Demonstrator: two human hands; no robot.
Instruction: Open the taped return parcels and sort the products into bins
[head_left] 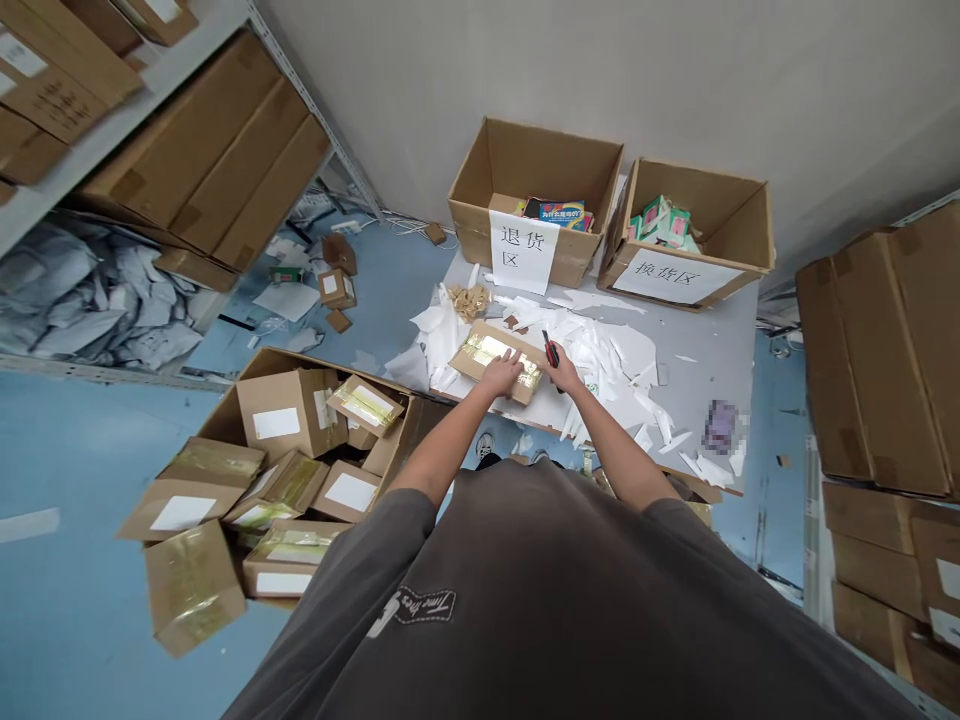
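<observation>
1. Resting on a taped cardboard box (pixel 477 352), the left hand (pixel 501 374) lies palm down with its fingers laid out over the top; the box sits at a slant near the front edge of the table (pixel 709 345).
2. Closed around a red-and-black utility knife (pixel 552 350), the right hand (pixel 564 372) is just beside the box's right end, with the knife's tip pointing away from the person.
3. White paper scraps (pixel 630 350) litter the table around the box, and a crumpled brown bundle (pixel 469 300) lies just behind it.
4. Two open cartons stand side by side at the back, each with a handwritten white sheet on its front: the left carton (pixel 469 228) holds colourful printed items, the right carton (pixel 754 230) green-and-white packages.
5. Left of the person, taped boxes (pixel 277 415) with white labels fill a large carton on the blue floor (pixel 75 440).
</observation>
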